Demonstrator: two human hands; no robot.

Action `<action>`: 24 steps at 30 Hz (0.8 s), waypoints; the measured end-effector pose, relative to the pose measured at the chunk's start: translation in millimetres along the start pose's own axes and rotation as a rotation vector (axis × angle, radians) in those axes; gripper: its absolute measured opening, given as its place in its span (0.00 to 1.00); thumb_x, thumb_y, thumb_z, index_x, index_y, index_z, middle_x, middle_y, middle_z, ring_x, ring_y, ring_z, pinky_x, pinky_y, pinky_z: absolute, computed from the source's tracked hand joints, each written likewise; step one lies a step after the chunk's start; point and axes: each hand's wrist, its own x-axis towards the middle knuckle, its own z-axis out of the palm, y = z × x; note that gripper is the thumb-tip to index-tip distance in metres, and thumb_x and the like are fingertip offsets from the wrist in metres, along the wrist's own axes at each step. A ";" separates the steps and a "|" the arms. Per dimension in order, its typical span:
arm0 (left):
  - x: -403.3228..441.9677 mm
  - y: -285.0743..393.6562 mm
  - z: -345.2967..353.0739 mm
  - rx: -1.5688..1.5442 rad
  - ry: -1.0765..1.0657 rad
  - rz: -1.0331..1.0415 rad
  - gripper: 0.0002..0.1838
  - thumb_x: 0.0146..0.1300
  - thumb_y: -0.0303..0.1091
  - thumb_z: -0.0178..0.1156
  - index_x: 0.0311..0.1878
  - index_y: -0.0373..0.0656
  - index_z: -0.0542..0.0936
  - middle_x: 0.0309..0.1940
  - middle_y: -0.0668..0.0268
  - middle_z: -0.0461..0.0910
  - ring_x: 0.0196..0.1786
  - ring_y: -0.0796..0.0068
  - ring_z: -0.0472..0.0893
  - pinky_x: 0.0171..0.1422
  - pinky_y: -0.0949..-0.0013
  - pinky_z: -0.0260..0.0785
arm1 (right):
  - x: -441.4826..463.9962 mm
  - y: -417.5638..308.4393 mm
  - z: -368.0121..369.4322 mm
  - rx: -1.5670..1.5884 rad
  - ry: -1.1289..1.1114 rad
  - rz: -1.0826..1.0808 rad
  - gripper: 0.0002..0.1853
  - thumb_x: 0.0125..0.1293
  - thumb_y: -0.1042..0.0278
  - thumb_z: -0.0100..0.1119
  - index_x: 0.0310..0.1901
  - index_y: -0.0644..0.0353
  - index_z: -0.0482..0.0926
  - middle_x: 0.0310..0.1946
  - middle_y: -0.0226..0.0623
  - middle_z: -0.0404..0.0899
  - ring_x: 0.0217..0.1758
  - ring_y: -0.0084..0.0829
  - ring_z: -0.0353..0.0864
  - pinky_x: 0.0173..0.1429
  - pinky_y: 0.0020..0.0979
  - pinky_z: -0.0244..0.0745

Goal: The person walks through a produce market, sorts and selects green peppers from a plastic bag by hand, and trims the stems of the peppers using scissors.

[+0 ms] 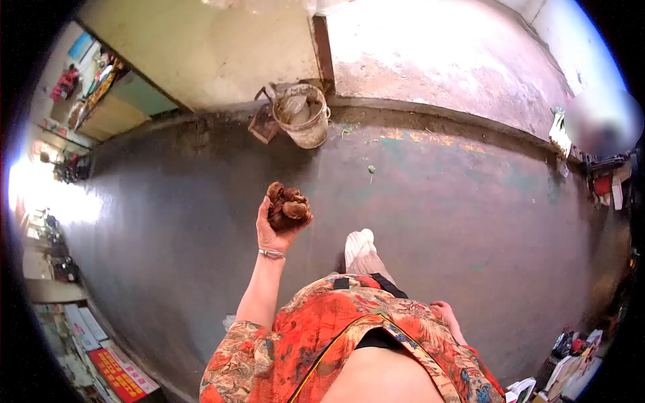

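My left hand [274, 230] is raised in front of me, its fingers wrapped around a clump of brown mushrooms [293, 209] with rounded caps. A bracelet circles that wrist. At my right side, against the patterned red shirt [322, 336], part of my right hand [443, 314] shows; its fingers are mostly hidden, and I cannot make out whether it holds anything.
Ahead by the wall stands a dirty white bucket [308, 124] beside a dustpan [263, 124]. A small green leaf [371, 169] lies on the grey floor [437, 201]. Stacked boxes [121, 376] line the left, with cluttered items [571, 356] to the right.
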 end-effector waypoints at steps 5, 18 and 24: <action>77.1 24.7 45.9 0.051 -0.026 0.036 0.32 0.57 0.56 0.60 0.58 0.46 0.71 0.53 0.55 0.74 0.53 0.53 0.75 0.53 0.43 0.71 | 59.9 -60.1 -22.2 0.231 0.238 0.061 0.15 0.60 0.74 0.50 0.49 0.65 0.72 0.21 0.34 0.73 0.21 0.27 0.75 0.21 0.28 0.67; 292.3 135.6 88.8 0.210 0.147 0.058 0.28 0.55 0.53 0.60 0.61 0.61 0.71 0.62 0.67 0.67 0.62 0.56 0.66 0.56 0.40 0.65 | 89.1 -268.6 24.9 0.354 0.232 -0.109 0.17 0.62 0.68 0.54 0.53 0.59 0.73 0.35 0.33 0.79 0.34 0.25 0.80 0.38 0.26 0.74; 410.8 202.4 64.4 0.357 0.210 -0.074 0.36 0.57 0.56 0.59 0.67 0.54 0.64 0.65 0.62 0.61 0.65 0.55 0.63 0.56 0.43 0.67 | 70.4 -259.3 86.2 0.418 0.311 0.121 0.16 0.61 0.70 0.53 0.51 0.61 0.73 0.33 0.31 0.79 0.32 0.22 0.79 0.34 0.24 0.74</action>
